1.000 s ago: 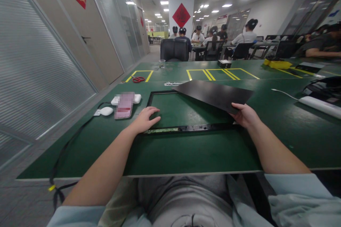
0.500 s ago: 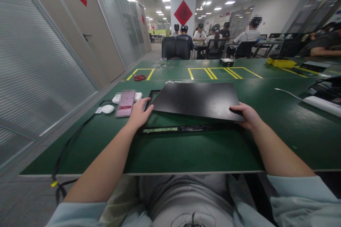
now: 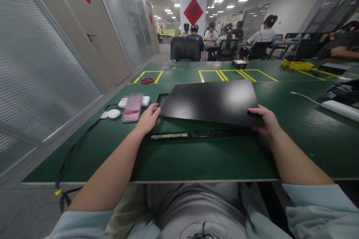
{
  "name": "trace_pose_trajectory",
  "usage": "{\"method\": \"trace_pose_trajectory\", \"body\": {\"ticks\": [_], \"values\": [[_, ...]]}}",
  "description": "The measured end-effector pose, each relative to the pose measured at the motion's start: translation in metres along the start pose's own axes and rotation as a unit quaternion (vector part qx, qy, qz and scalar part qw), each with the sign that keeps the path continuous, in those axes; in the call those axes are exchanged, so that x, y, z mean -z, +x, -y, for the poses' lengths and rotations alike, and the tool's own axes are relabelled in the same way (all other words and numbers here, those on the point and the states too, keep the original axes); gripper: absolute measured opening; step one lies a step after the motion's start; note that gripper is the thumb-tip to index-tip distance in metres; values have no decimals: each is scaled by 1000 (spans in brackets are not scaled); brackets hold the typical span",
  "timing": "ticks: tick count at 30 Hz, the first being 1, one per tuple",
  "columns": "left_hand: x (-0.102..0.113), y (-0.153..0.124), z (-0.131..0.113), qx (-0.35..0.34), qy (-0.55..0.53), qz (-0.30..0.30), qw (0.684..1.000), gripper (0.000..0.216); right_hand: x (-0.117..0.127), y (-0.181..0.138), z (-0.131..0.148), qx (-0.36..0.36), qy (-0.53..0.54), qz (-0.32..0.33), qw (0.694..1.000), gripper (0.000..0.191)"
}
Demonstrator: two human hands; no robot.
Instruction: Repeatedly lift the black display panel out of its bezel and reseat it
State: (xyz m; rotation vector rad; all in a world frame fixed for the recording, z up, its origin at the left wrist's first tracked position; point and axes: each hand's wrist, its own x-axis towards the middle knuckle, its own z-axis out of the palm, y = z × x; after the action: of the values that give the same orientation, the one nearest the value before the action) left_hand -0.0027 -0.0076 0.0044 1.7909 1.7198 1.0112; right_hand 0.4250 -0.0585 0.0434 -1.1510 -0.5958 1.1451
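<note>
A flat, glossy black screen panel (image 3: 210, 101) is held tilted above the green table, its right side higher. My right hand (image 3: 266, 118) grips its right edge, thumb on the top face and fingers underneath. At the left corner, my left hand (image 3: 150, 117) is closed on the panel's edge. Beneath lies a thin black frame (image 3: 218, 133), whose near bar shows below the panel and whose far left corner sticks out behind my left hand. A green circuit strip (image 3: 168, 136) is visible along the near bar. The panel hides most of the frame.
Left of my left hand lie a pink-screened phone (image 3: 132, 108) and a white rounded device (image 3: 113, 114) on a black cable. Red scissors (image 3: 147, 80) and a clear cup (image 3: 172, 64) are farther back. A white power strip (image 3: 340, 111) lies right. Several people sit beyond.
The panel's right end has risen and shifted slightly right with my right hand. My left hand stays at the left corner, its fingers drawn in closer around the edge.
</note>
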Motion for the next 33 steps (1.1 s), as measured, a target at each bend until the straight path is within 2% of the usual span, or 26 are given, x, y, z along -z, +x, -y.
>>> {"method": "trace_pose_trajectory", "body": {"ticks": [7, 13, 15, 17, 20, 24, 29, 33], "values": [[-4, 8, 10, 23, -88, -8, 996, 71, 2, -6, 4, 34, -7, 23, 999, 44], [-4, 11, 12, 57, -203, -56, 976, 66, 9, -4, 2, 32, -3, 28, 999, 50], [-3, 10, 11, 65, -218, -69, 971, 62, 13, 2, -2, 60, -19, 46, 997, 52], [-2, 10, 10, 48, -245, -72, 966, 58, 19, 9, -6, 113, -54, 87, 988, 52], [-3, 12, 8, -12, -293, -91, 952, 49, 30, 23, -12, 196, -105, 132, 966, 52], [-4, 15, 6, -104, -302, -147, 936, 39, 40, 38, -18, 279, -139, 125, 942, 54], [-5, 17, 8, -150, -273, -181, 933, 35, 42, 41, -20, 285, -194, 62, 937, 55], [-4, 17, 12, -159, -254, -189, 935, 37, 39, 41, -22, 302, -240, 57, 921, 50]]}}
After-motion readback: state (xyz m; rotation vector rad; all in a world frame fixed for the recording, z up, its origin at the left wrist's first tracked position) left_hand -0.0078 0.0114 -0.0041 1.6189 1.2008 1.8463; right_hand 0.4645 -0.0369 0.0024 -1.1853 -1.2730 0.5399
